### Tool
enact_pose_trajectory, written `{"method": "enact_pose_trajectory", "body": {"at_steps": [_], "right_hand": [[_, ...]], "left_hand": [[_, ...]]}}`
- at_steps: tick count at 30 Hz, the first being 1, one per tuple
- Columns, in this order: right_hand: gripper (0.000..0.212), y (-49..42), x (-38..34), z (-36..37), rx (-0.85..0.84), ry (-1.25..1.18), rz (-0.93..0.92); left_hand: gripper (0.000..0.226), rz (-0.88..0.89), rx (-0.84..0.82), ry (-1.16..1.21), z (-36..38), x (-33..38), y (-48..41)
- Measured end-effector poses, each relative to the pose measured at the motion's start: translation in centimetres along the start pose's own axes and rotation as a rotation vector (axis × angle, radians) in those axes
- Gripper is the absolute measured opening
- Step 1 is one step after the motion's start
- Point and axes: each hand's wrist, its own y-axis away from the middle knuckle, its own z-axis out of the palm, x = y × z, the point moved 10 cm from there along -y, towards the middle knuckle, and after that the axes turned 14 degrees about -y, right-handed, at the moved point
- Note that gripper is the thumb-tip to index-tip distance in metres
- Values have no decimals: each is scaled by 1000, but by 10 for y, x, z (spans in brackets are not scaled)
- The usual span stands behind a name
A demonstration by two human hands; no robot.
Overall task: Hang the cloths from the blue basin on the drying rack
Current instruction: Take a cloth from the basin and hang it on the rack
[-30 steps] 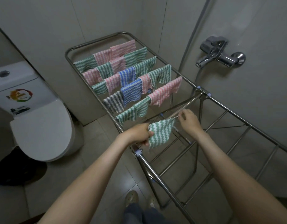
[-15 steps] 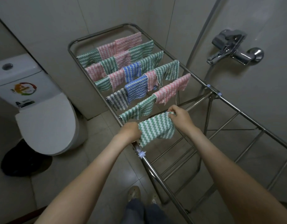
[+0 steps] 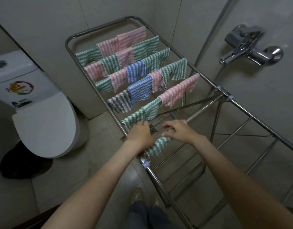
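A green-and-white zigzag cloth [image 3: 158,146] hangs over a near bar of the steel drying rack [image 3: 238,104], just below both my hands. My left hand [image 3: 140,134] covers the cloth's upper left part and grips it there; its fingertips reach towards the neighbouring green cloth [image 3: 142,114]. My right hand [image 3: 177,130] has curled fingers, and its thumb pinches the cloth's upper right edge. Several pink, green, blue and grey cloths [image 3: 139,90] hang on the far bars. The blue basin is out of view.
The rack's near right bars [image 3: 200,164] are bare. A white toilet [image 3: 45,126] stands at the left with a dark bin [image 3: 21,162] in front of it. A chrome tap [image 3: 251,47] juts from the right wall. My feet [image 3: 137,195] are beside the rack's leg.
Both hands have lowered the green cloth from a spread, raised hold down onto the near bar and come closer together. The camera has moved in closer.
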Motion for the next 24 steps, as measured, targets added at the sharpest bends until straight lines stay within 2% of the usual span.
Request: {"method": "enact_pose_trajectory", "body": {"at_steps": [1,3,5,8,11,15,18,21,24], "right_hand": [[37,1,3,5,-45,40,-7],[39,4,2,13,-124,155,-43],[42,8,-3,12,-146,260,-93],[42,9,-7,9,-137,381,-135],[31,12,-3,6,-75,513,-161],[31,12,1,-4,22,596,-105],[47,17,3,-8,30,546,-67],[67,26,-8,-6,-8,475,-112],[73,30,-35,1,-31,415,-206]], "left_hand": [[63,65,-53,116,6,8,-1],[46,175,-190,267,22,23,-2],[24,268,-260,188,34,34,-2],[28,288,-301,97,39,38,-2],[31,286,-324,17,40,40,2],[30,252,-288,-19,41,40,2],[39,195,-203,19,32,38,7],[45,142,-106,27,20,33,16],[51,73,-7,53,7,19,26]]}}
